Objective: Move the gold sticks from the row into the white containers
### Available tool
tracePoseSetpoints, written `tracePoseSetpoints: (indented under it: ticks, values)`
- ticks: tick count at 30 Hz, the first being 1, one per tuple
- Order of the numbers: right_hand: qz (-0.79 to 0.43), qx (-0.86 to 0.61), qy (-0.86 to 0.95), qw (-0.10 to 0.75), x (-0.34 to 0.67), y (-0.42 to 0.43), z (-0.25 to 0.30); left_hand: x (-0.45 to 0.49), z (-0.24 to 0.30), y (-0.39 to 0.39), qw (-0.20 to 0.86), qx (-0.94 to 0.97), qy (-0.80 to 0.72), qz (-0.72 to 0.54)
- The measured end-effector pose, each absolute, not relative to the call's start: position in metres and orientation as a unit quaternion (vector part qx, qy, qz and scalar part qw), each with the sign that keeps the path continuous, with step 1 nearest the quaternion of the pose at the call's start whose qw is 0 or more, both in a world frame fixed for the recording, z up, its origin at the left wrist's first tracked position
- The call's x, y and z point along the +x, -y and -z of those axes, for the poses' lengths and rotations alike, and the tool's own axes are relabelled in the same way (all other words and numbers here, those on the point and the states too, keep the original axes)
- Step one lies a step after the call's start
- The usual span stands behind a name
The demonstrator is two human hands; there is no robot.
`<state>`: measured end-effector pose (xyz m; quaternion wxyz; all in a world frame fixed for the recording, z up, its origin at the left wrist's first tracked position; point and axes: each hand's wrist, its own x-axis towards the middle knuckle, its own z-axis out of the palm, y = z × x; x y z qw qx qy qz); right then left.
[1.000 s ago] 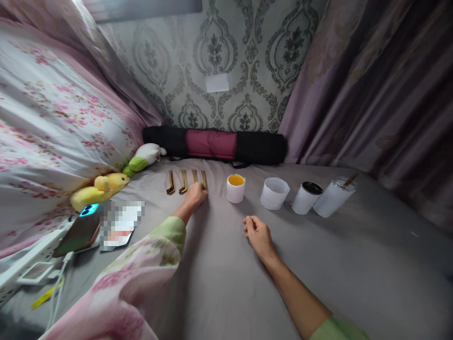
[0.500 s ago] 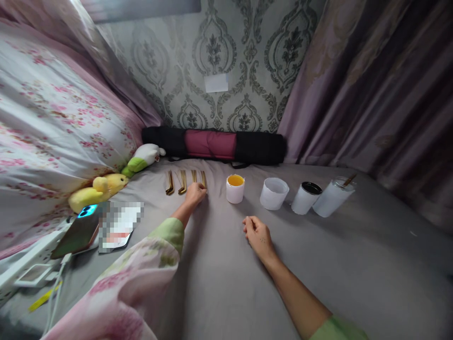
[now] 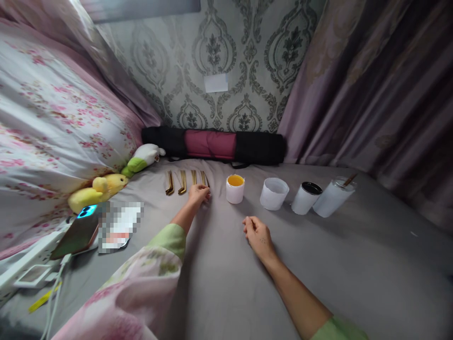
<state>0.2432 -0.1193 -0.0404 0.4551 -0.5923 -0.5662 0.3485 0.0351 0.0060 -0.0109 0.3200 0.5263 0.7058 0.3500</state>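
Slender, bent gold pieces [image 3: 170, 185] lay in four small sets on a gray sheet [image 3: 219, 283], left of a line of white-sided containers. The person's left hand [image 3: 199, 194] was at the near ends of the two rightmost sets, its fingers drawn together; whether they were clamped on a piece could not be told from where we stood, as the hand hid its own grip. The pieces shone like metal and looked stiff, thin and fairly light, likely smooth enough to roll or slip in a loose pinch and unlikely to break. The straight long stem, a little away from the bend, seemed the surest place to take hold, thumb against fingertips.

The right hand [image 3: 257, 234] rested on the sheet nearer the person, fingers curled together, nothing visible in them. Just beyond it stood a cup with a yellow inside [image 3: 235, 193]; farther right were a wide pale cup [image 3: 274, 197], a dark-mouthed cup [image 3: 303, 203] and a leaning jar [image 3: 331, 202] with a brown stick [image 3: 350, 180] in it. Behind everything, a black-and-maroon roll [image 3: 211, 144] lay along the patterned wall [image 3: 214, 52]; plush toys [image 3: 112, 184] lined the left side.
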Motion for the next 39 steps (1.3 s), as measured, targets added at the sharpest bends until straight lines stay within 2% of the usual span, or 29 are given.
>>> tracePoseSetpoints:
  ticks: [7, 15, 30, 39]
  values:
    - [-0.343, -0.59, 0.573, 0.454, 0.244, 0.119, 0.039, 0.046, 0.012, 0.009, 0.481, 0.396, -0.612, -0.488]
    - [-0.345, -0.594, 0.573, 0.447, 0.243, 0.12, 0.039, 0.057, 0.016, 0.026, 0.569, 0.306, -0.527, -0.553]
    - [-0.341, -0.592, 0.573, 0.453, 0.243, 0.119, 0.041, 0.081, 0.002, 0.07, 0.67, 0.229, -0.416, -0.571]
    - [-0.34, -0.588, 0.568, 0.464, 0.243, 0.119, 0.041, 0.097, 0.007, 0.086, 0.683, 0.216, -0.37, -0.591]
